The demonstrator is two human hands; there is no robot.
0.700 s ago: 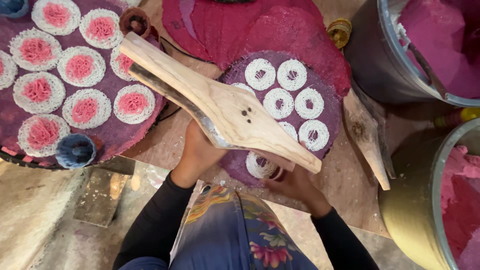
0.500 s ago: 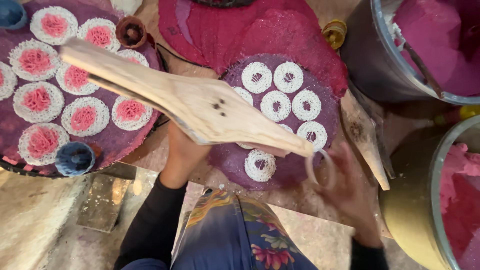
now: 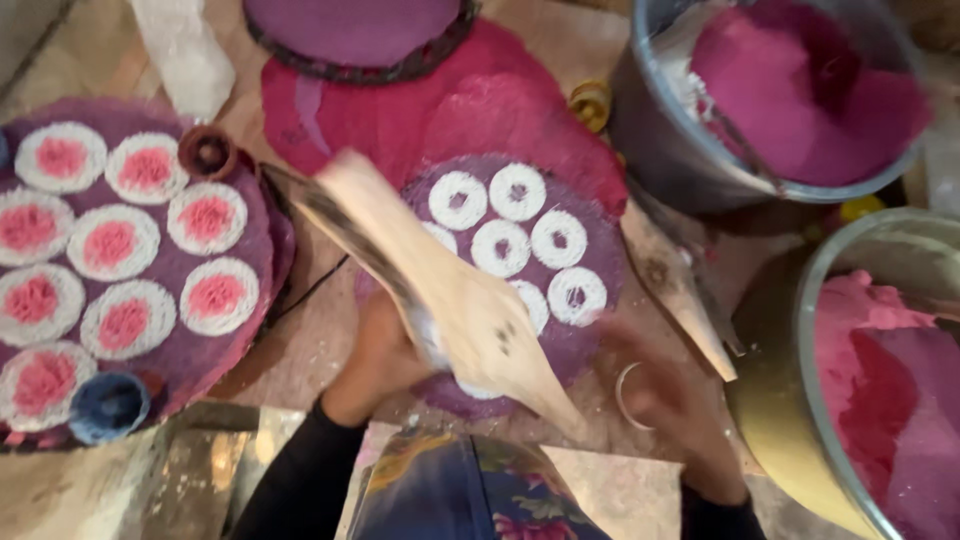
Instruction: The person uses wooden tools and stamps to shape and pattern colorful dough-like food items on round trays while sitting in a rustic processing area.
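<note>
Head view: left hand [image 3: 378, 362] grips wooden paddle [image 3: 440, 290]; right hand [image 3: 668, 400] blurred, grip unclear.

Soft, even daylight fills the scene, casting only faint shadows. Motion blur smears the right hand [image 3: 668, 400] and the wooden paddle [image 3: 440, 290]; the left hand [image 3: 375, 365] is softer still. A pale sheen glints on the metal bucket rim [image 3: 640, 60]. Edges look slightly stretched.
</note>
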